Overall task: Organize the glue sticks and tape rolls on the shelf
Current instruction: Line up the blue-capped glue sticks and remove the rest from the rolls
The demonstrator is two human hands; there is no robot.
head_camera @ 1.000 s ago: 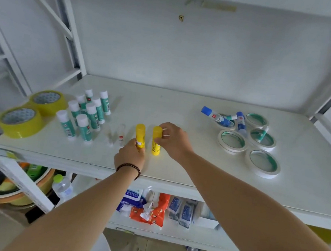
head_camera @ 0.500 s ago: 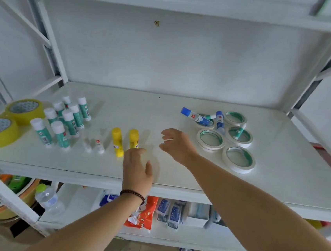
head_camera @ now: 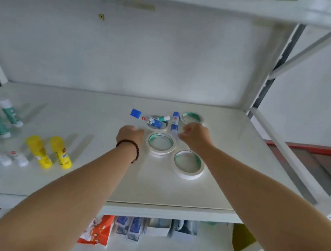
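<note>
At the far left edge of the frame stand the green glue sticks with white caps, blurred and partly cut off. Below them, in the lower left, are two small white glue sticks, and just to their right two yellow glue sticks stand side by side on the white shelf.

In the middle of the frame the left hand, with a dark bead bracelet on the wrist, reaches to the near tape roll. Its fingers are curled down and point away from the camera; I cannot tell if they hold something.

Above this roll a blue glue stick lies across another tape roll, together with a small green glue stick. A second blue glue stick lies just right of it. The right hand is at the lower end of this stick, fingers curled, but whether it grips the stick is not clear. Behind this hand is the back tape roll, and at the lower right the front tape roll lies flat.

Under the shelf, on the lower level, are an orange packet and blue packets.
</note>
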